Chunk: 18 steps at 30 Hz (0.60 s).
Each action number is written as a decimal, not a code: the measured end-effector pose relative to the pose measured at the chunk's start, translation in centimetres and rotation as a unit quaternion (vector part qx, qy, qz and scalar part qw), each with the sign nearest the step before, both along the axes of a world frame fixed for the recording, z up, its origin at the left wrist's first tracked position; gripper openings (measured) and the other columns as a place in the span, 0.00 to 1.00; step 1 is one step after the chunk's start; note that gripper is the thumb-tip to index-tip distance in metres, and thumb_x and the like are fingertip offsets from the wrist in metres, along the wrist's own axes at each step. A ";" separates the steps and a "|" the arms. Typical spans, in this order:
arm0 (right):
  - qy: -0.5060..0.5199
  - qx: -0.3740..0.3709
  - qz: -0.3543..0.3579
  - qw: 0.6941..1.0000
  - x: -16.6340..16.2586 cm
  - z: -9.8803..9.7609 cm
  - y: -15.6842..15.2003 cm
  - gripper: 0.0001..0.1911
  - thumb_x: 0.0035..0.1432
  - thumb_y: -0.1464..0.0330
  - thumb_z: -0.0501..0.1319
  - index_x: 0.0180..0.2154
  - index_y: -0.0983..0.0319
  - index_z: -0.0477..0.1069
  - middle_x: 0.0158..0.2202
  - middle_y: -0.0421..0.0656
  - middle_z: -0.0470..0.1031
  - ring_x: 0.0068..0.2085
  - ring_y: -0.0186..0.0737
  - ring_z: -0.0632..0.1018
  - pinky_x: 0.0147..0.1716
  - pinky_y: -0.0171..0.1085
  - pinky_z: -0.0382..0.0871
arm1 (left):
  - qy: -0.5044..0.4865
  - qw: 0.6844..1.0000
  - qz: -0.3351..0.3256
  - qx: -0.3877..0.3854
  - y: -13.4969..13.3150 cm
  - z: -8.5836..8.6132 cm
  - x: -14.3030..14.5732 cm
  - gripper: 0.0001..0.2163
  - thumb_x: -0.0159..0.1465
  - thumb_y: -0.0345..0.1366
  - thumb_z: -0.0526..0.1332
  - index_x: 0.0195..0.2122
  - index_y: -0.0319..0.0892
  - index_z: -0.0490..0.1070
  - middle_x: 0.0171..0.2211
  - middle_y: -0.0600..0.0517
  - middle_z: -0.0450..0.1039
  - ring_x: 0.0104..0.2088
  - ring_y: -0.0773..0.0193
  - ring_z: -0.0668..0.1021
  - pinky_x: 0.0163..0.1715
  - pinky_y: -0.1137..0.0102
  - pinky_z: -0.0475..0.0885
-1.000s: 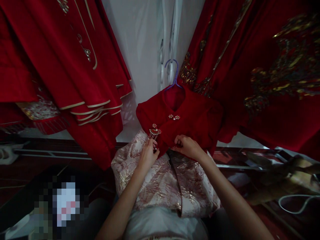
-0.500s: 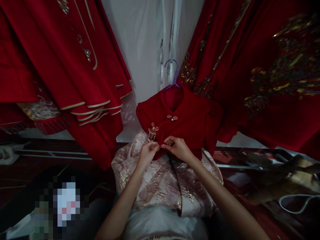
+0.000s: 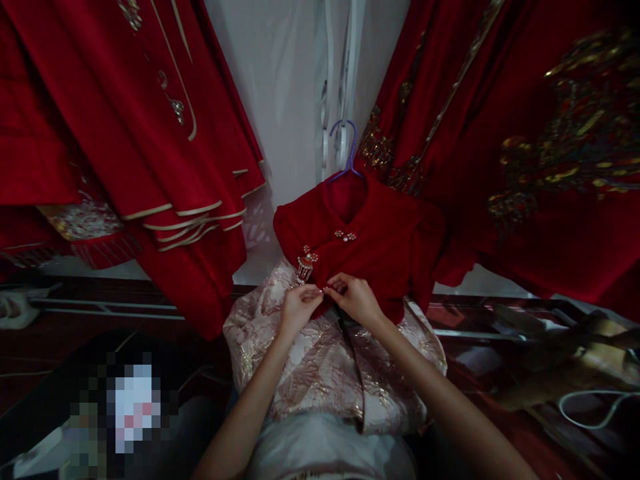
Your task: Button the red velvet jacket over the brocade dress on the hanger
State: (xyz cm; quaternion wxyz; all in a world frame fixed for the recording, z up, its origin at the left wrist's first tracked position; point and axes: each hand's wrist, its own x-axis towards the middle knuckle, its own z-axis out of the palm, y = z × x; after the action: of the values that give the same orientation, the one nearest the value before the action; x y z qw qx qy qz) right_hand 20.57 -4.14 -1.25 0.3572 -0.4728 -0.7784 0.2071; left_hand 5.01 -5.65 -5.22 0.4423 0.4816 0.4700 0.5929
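Observation:
A red jacket (image 3: 385, 233) with a stand collar lies over my lap, on a purple hanger (image 3: 351, 150). My left hand (image 3: 299, 308) and my right hand (image 3: 354, 300) pinch close together at its lower front, their fingertips nearly meeting over a small jewelled clasp that they mostly cover. Whether the clasp is fastened cannot be seen. Just above my left fingers hangs a tasselled jewelled ornament (image 3: 306, 265). Nearer the collar sits another jewelled clasp (image 3: 345, 236). Beneath the jacket spreads a pale pink and gold brocade garment (image 3: 300, 380).
Red garments with pale piping (image 3: 200, 167) hang at the left. Others with gold sequin embroidery (image 3: 565, 153) hang at the right. Behind stands a white panel (image 3: 280, 80). A low metal rail (image 3: 110, 308) runs near the floor, and a white cord (image 3: 590, 425) loops at the lower right.
My left fingertips have shifted slightly right, toward my right fingers, and the small clasp between them is more covered. The jacket and hanger are almost unchanged.

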 end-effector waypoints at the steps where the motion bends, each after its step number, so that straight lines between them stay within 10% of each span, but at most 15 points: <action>1: -0.001 0.000 -0.002 1.000 0.0 0.0 0.0 0.06 0.54 0.65 0.60 0.35 0.57 0.72 0.29 0.38 0.76 0.31 0.34 0.76 0.33 0.32 0.67 | 0.008 1.000 -0.002 0.001 0.0 0.0 0.1 0.08 0.45 0.31 0.67 0.28 0.36 0.73 0.26 0.50 0.77 0.28 0.67 0.78 0.33 0.73 0.73; 18: -0.033 0.048 0.010 0.998 0.3 1.4 -0.5 0.09 0.52 0.66 0.62 0.37 0.59 0.68 0.33 0.40 0.73 0.33 0.34 0.74 0.31 0.32 0.66 | 0.116 0.993 -0.004 0.018 0.0 -0.1 -0.8 0.09 0.50 0.31 0.64 0.33 0.38 0.72 0.31 0.49 0.76 0.29 0.67 0.77 0.31 0.73 0.72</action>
State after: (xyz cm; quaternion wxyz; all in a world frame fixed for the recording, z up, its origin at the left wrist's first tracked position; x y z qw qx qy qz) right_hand 20.92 -4.67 0.16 0.3513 -0.4542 -0.8034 0.1575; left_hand 4.21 -5.69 -5.31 0.3783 0.5567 0.5054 0.5399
